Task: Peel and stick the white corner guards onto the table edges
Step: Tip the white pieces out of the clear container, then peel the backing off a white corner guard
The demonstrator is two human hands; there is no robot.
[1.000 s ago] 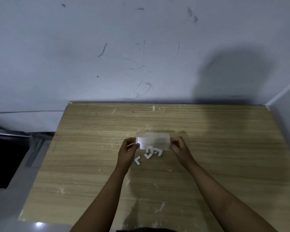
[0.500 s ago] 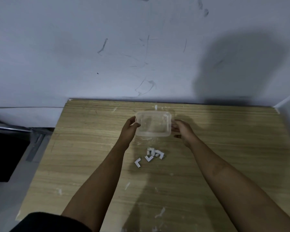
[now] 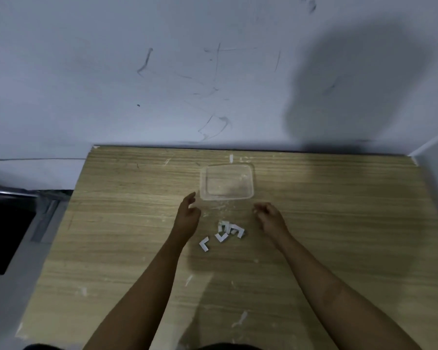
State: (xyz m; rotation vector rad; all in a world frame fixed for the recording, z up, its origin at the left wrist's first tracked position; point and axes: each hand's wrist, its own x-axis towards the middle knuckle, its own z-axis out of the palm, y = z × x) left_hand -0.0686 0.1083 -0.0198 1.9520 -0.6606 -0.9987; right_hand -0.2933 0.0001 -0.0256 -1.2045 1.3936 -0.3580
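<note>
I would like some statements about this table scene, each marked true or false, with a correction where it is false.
1. The clear plastic container stands on the table, and neither hand touches it. True.
2. The left hand holds a corner guard. False: it holds nothing, and its fingers are relaxed.
3. The white corner guards lie loose on the table, between the two hands. True.
4. The corner guards are inside the container. False: the container looks empty, and the guards lie on the wood nearer to the person.
5. The right hand rests on the container's rim. False: it is apart from the container, with its fingers loosely curled.
</note>
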